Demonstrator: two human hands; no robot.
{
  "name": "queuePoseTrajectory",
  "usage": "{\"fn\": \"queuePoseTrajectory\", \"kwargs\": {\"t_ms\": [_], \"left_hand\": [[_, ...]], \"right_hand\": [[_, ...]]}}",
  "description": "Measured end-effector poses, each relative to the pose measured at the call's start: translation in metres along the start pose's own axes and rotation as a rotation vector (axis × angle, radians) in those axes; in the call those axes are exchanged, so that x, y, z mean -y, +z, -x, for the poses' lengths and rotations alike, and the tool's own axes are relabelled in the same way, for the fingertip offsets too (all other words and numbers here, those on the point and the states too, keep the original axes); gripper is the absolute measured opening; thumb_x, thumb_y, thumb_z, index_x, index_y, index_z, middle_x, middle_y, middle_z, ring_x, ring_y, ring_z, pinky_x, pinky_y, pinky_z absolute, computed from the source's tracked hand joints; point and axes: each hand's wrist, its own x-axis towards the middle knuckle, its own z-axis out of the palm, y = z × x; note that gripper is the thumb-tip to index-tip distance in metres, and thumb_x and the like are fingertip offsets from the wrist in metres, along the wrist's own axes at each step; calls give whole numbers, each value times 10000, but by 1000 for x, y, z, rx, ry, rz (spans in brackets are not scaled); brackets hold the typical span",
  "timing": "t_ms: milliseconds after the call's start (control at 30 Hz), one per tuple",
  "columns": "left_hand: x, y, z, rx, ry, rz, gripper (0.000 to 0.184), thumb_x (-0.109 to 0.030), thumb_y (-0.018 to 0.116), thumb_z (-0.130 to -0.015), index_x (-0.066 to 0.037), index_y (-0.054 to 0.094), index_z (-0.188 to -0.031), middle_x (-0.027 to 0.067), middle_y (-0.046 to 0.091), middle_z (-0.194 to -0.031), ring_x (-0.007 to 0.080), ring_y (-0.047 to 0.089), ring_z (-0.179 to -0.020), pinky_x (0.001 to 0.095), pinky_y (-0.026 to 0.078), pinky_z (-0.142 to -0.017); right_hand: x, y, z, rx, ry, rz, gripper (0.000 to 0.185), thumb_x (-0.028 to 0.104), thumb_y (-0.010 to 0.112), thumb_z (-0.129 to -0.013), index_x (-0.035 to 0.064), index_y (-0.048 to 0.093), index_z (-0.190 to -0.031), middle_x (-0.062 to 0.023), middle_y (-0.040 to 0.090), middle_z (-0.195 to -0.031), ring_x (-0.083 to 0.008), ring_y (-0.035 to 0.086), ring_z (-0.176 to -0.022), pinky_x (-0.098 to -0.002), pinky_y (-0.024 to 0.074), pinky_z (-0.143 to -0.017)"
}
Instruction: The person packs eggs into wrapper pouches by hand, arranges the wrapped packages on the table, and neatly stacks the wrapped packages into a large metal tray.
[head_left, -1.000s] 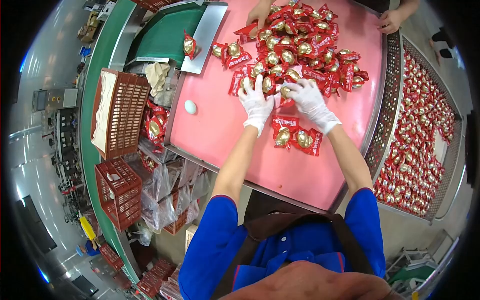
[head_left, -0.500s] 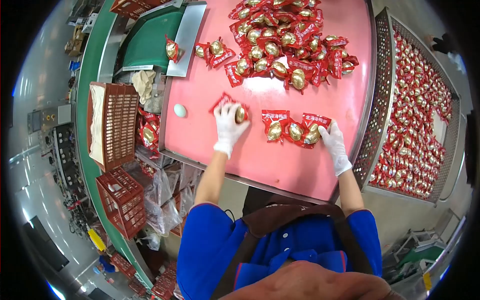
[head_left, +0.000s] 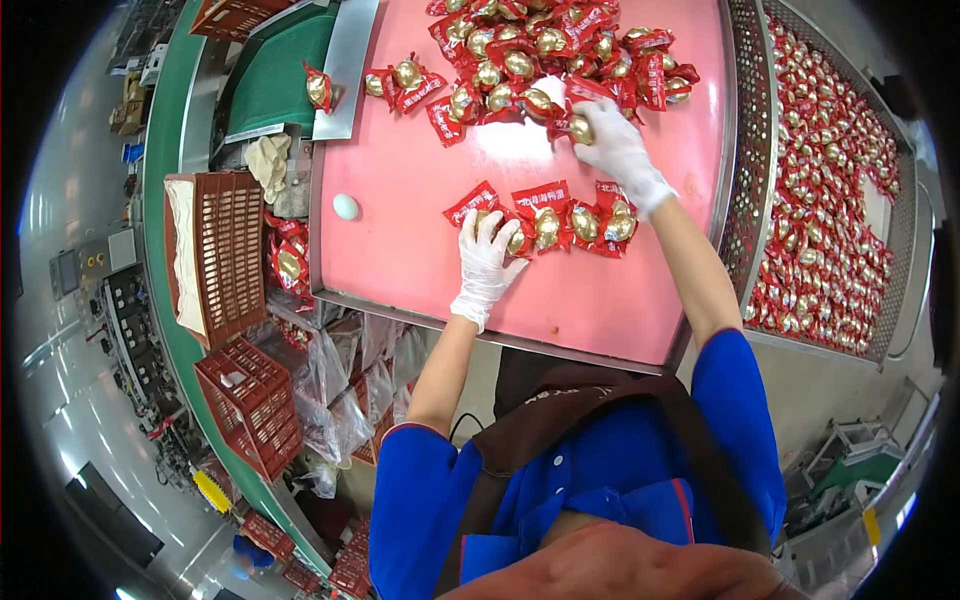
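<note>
On the pink tabletop (head_left: 420,260), several red packets with gold eggs lie side by side in a row (head_left: 547,228). My left hand (head_left: 485,262), in a white glove, is closed round packets at the row's left end, fingertips on the gold eggs. Farther right and up, my gloved right hand (head_left: 618,150) grips a red packet with a gold egg (head_left: 581,128) at the near edge of the big pile (head_left: 520,64). A few packets (head_left: 408,74) lie apart, left of the pile.
A bare pale egg (head_left: 346,207) lies near the table's left edge. Beyond that edge stand a brown crate (head_left: 235,255) and a green conveyor (head_left: 285,75), with one packet (head_left: 318,88) by its metal plate. A perforated metal bin (head_left: 755,150) full of packets is on the right.
My left hand has moved right with its packets to join the row. My right hand has left the row's right end, moved up to the pile and taken hold of a packet.
</note>
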Motion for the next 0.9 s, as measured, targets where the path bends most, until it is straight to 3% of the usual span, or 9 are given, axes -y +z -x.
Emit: {"fn": "queuePoseTrajectory", "kwargs": {"t_ms": [167, 267, 500, 600, 700, 733, 800, 833, 900], "left_hand": [[-24, -6, 3, 75, -60, -90, 885, -276, 851, -662, -259, 474, -1462, 94, 429, -1474, 494, 275, -1384, 629, 280, -1086], [-34, -1, 1, 73, -57, -112, 902, -347, 839, -683, -292, 443, -1491, 95, 397, -1513, 541, 224, -1394, 671, 241, -1082], [-37, 8, -7, 83, -42, -219, 899, -423, 843, -683, -339, 449, -1488, 92, 381, -1530, 548, 217, -1384, 701, 258, -1036], [-45, 12, -11, 65, -73, -307, 850, -372, 852, -682, -346, 495, -1453, 79, 471, -1421, 516, 288, -1334, 665, 320, -1007], [-30, 19, -19, 11, -14, -138, 814, -283, 864, -673, -347, 537, -1416, 60, 529, -1270, 492, 333, -1279, 624, 374, -974], [-33, 14, -22, -17, -26, -109, 788, -207, 866, -649, -328, 586, -1375, 44, 562, -1099, 406, 422, -1211, 581, 366, -1010], [-20, 18, -11, 27, 14, -128, 781, -221, 864, -638, -358, 595, -1359, 38, 559, -1085, 424, 416, -1186, 574, 415, -937], [-18, 16, -11, 42, 38, -141, 778, -228, 863, -633, -373, 600, -1351, 35, 557, -1078, 433, 413, -1174, 571, 439, -901], [-22, 13, -8, -20, 95, -91, 746, -216, 861, -617, -350, 637, -1316, 34, 568, -1020, 397, 440, -1113, 545, 409, -967]], "right_hand": [[-10, -57, 113, -229, 104, -79, 559, 113, 779, -738, 116, 567, -1256, -171, 572, -1204, -373, 613, -1068, -422, 535, -893], [-39, -26, 171, -17, 184, 30, 591, 127, 786, -726, 126, 558, -1271, -177, 568, -1191, -373, 601, -1058, -428, 534, -884], [0, -8, 179, -65, 80, 272, 868, 332, 837, -701, 298, 441, -1472, -159, 462, -1418, -457, 448, -1178, -607, 402, -963], [17, 7, 162, 111, -49, 430, 893, 400, 855, -679, 399, 437, -1468, -137, 469, -1426, -452, 464, -1130, -602, 412, -925], [5, 26, 135, 186, -99, 397, 746, 246, 757, -782, 417, 461, -1445, -117, 597, -1239, -411, 555, -1010, -574, 468, -793], [4, 29, 140, 165, -115, 423, 743, 251, 769, -768, 413, 477, -1432, -104, 600, -1211, -407, 553, -1017, -563, 476, -792], [-1, 33, 143, 117, -153, 486, 737, 259, 791, -740, 405, 511, -1406, -78, 606, -1155, -401, 548, -1033, -542, 492, -791], [13, 24, 150, 168, -103, 452, 573, 172, 613, -864, 415, 530, -1376, -96, 618, -1165, -385, 559, -982, -569, 468, -770], [19, 33, 166, 45, -152, 510, 526, 203, 610, -869, 418, 555, -1345, -80, 623, -1151, -383, 556, -987, -574, 459, -780]]}}
